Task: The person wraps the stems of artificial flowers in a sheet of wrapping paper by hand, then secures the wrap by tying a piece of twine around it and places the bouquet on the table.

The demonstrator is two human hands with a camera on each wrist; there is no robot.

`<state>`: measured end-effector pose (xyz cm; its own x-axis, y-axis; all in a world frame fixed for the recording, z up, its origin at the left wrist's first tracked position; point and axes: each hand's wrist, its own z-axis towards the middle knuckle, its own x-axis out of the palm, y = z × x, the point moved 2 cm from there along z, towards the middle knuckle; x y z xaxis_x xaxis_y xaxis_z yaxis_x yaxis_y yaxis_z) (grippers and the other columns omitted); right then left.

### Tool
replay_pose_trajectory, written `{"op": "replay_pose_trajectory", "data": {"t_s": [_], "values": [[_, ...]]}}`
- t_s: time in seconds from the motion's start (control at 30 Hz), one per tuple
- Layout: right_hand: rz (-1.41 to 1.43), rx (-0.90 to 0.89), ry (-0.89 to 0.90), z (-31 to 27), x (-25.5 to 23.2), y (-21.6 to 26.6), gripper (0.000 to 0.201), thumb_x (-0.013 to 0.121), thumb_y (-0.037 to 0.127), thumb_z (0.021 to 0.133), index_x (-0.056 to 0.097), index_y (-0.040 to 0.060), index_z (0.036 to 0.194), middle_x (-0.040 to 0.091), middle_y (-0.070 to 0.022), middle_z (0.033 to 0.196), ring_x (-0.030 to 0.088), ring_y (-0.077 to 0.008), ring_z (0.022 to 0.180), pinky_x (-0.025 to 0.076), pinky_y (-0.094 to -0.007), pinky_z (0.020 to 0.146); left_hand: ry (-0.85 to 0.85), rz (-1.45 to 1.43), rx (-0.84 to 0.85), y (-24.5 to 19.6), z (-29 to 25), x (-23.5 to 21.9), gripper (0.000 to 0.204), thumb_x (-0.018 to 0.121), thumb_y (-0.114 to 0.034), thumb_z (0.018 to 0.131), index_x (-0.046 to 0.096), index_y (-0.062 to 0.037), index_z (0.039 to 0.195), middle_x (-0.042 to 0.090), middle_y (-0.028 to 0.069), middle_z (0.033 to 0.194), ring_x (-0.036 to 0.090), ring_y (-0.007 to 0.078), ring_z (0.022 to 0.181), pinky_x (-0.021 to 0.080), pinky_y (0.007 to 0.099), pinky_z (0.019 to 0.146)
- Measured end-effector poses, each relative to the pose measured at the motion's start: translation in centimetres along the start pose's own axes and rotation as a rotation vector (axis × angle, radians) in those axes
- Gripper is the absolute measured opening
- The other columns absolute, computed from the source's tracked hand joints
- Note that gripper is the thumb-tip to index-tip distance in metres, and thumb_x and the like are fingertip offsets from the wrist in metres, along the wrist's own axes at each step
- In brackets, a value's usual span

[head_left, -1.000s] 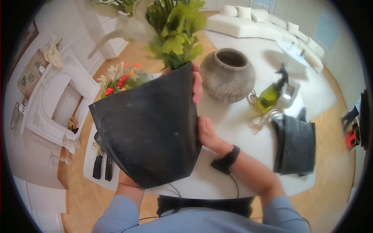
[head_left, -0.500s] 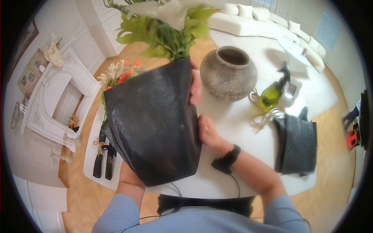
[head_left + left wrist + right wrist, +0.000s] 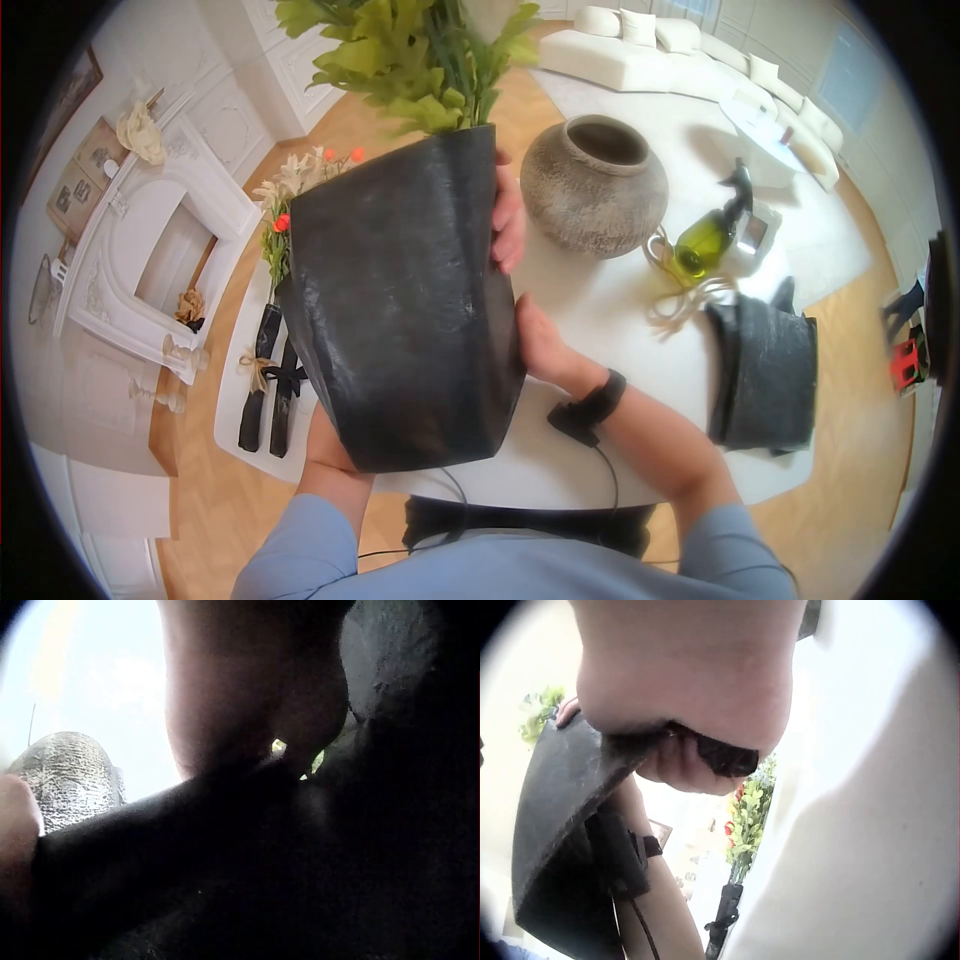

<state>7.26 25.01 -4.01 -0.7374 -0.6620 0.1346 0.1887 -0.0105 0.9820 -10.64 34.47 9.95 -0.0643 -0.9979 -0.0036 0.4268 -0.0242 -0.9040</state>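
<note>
Both hands hold a large bouquet wrapped in stiff black paper (image 3: 400, 310), raised over the near side of the table in the head view. Green leaves (image 3: 410, 60) stick out of its top. Behind the wrapping runs the left arm, and fingers of the left hand (image 3: 507, 222) curl round its upper right edge; the rest of that hand is hidden. Lower on the same edge, the right hand (image 3: 547, 345) grips the paper, its fingers hidden behind. The left wrist view shows the left hand (image 3: 255, 690) against the dark wrapping. Curled fingers (image 3: 682, 769) show beneath the right hand in the right wrist view.
A rough grey-brown pot (image 3: 592, 190) stands beyond the hands on the white table (image 3: 640, 345). To its right are a green glass spray bottle (image 3: 703, 240), looped cord (image 3: 690, 305) and folded black sheets (image 3: 768, 375). Flowers (image 3: 278, 225) and two black-wrapped stems (image 3: 262, 380) lie at left.
The bouquet has turned more upright in both hands, its upper left corner moving up and to the right. More of the flowers and black-wrapped stems at left now shows.
</note>
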Motion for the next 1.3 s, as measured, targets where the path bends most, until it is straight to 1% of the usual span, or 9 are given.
{"op": "replay_pose_trajectory", "data": {"t_s": [0.43,0.5,0.63,0.7,0.8,0.9,0.97,1.13,1.3], "values": [[-0.058,-0.101,0.05,0.1,-0.3,0.7,0.056,0.032,0.045,0.11,0.06,-0.0027,0.114,0.066,-0.0004,0.097,0.056,-0.0073,0.089,0.048,-0.0258,0.081,0.114,-0.012,-0.14,-0.2,1.1,-1.4,0.048,0.047,-0.027,0.104,0.038,-0.0003,0.144,0.056,0.0262,0.117,0.059,0.0377,0.111,0.049,0.0475,0.095],[-0.087,0.083,0.236,0.2,-0.9,0.8,0.057,0.031,0.047,0.109,0.059,-0.0027,0.114,0.065,-0.0011,0.102,0.056,-0.0071,0.093,0.048,-0.0262,0.082,0.134,-0.11,-0.102,-0.3,1.9,-0.7,0.047,0.05,-0.025,0.103,0.043,0.0048,0.139,0.055,0.0325,0.128,0.056,0.0388,0.121,0.051,0.0439,0.098],[-0.079,0.013,0.182,0.4,-0.6,-1.0,0.058,0.029,0.049,0.109,0.057,-0.0019,0.115,0.064,-0.0013,0.106,0.054,-0.0072,0.096,0.048,-0.0268,0.083,-0.021,-0.277,0.075,-0.6,2.3,2.1,0.041,0.048,-0.026,0.104,0.051,0.0038,0.131,0.06,0.0325,0.117,0.059,0.0398,0.115,0.051,0.0465,0.097],[0.249,0.343,0.213,-0.3,0.2,0.5,0.056,0.028,0.048,0.109,0.056,-0.0002,0.114,0.061,-0.0002,0.105,0.051,-0.0072,0.095,0.047,-0.0272,0.081,-0.099,-0.223,0.172,-0.8,2.1,3.1,0.039,0.046,-0.027,0.105,0.052,0.0028,0.129,0.061,0.0325,0.114,0.06,0.0405,0.111,0.05,0.0482,0.096],[-0.212,0.111,0.194,0.6,-1.9,-1.7,0.052,0.029,0.045,0.11,0.057,0.0005,0.111,0.06,0.0015,0.098,0.051,-0.0074,0.089,0.046,-0.0267,0.079,-0.217,-0.073,0.211,-0.8,1.8,3.0,0.041,0.044,-0.027,0.105,0.048,-0.0038,0.139,0.062,0.0305,0.108,0.062,0.0427,0.104,0.05,0.0524,0.091],[-0.155,0.039,0.166,1.3,-1.2,1.3,0.049,0.031,0.041,0.111,0.059,0.0001,0.108,0.06,0.002,0.094,0.051,-0.0076,0.086,0.046,-0.0264,0.079,-0.144,-0.136,0.213,0.4,0.5,0.2,0.047,0.046,-0.028,0.105,0.038,-0.0096,0.147,0.062,0.0279,0.1,0.061,0.0448,0.102,0.05,0.0542,0.086],[-0.142,0.021,0.073,1.4,-0.9,1.3,0.048,0.032,0.039,0.111,0.059,-0.0002,0.106,0.061,0.0019,0.092,0.052,-0.0074,0.086,0.046,-0.0263,0.079,-0.134,-0.157,-0.087,0.6,-0.8,-1.4,0.058,0.021,-0.037,0.108,0.062,0.0041,0.117,0.064,0.0266,0.108,0.059,0.0413,0.108,0.042,0.0496,0.103],[-0.132,-0.09,-0.084,1.0,-0.6,0.7,0.048,0.032,0.038,0.111,0.06,-0.0004,0.104,0.06,0.0022,0.089,0.052,-0.0071,0.085,0.046,-0.026,0.078,-0.162,-0.25,-0.175,-0.8,1.1,-0.2,0.058,0.024,-0.04,0.108,0.062,0.0037,0.116,0.064,0.0267,0.106,0.059,0.041,0.11,0.041,0.0502,0.105],[-0.052,0.002,0.108,1.3,-1.5,-1.4,0.057,0.024,0.047,0.11,0.058,0.0001,0.109,0.06,-0.0009,0.097,0.051,-0.0089,0.09,0.046,-0.0289,0.085,-0.191,-0.327,-0.231,-0.8,1.0,-0.2,0.054,0.03,-0.039,0.108,0.062,0.0036,0.116,0.064,0.0264,0.105,0.06,0.0399,0.107,0.043,0.0499,0.102]]}}
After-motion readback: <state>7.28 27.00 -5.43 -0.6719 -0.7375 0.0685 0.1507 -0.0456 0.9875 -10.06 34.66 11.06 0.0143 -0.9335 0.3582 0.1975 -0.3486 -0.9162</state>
